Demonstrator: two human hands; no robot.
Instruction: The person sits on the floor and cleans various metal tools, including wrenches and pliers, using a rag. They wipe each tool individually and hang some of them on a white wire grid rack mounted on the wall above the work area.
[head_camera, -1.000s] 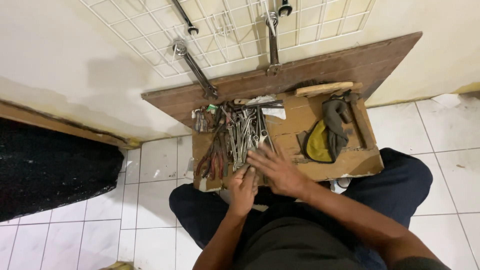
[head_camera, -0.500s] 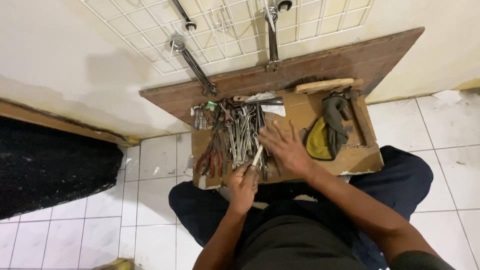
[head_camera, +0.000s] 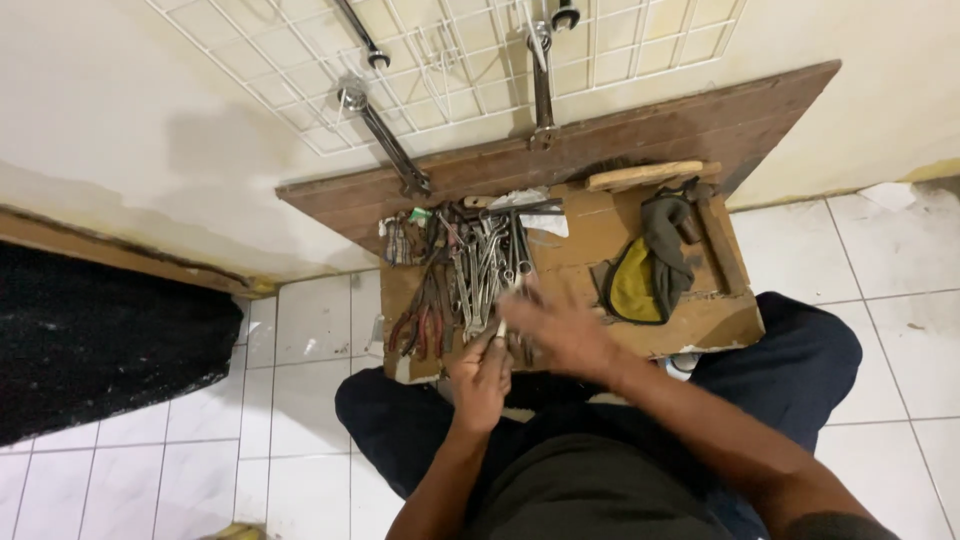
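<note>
Wrenches just beyond both hands

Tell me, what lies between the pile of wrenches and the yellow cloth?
Only bare cardboard separates the wrenches from the yellow cloth, as the head view shows.

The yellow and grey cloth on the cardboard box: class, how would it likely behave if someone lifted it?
The yellow and grey cloth lies crumpled in folds, so it would probably droop limply. It looks light for its size. Being soft fabric, it is unlikely to roll or break.
</note>
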